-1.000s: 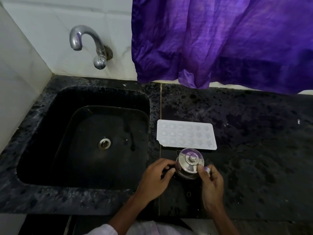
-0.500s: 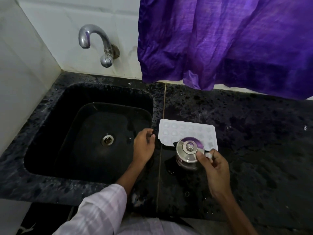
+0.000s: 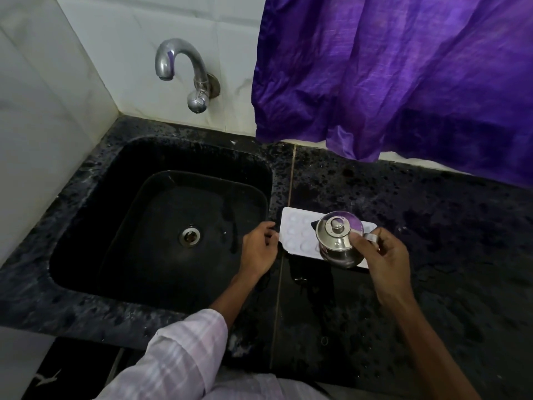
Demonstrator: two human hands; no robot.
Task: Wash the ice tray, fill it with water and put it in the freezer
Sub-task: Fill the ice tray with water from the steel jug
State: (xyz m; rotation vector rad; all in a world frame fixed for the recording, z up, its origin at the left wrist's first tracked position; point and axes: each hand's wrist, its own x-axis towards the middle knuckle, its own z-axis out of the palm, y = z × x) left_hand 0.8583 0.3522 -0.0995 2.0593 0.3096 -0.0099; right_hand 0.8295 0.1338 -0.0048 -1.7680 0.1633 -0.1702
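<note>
A white ice tray lies flat on the black counter just right of the sink. My right hand grips the handle of a small lidded steel jug, held over the tray's right half and hiding part of it. My left hand rests at the tray's left edge, fingers curled against it; whether it grips the edge is unclear.
The black sink with a round drain lies to the left. A chrome tap juts from the tiled wall above it. A purple cloth hangs over the back of the speckled, wet counter.
My right hand lifted the steel jug from the counter's front and moved it over the ice tray. My left hand let go of the jug and went to the tray's left edge.
</note>
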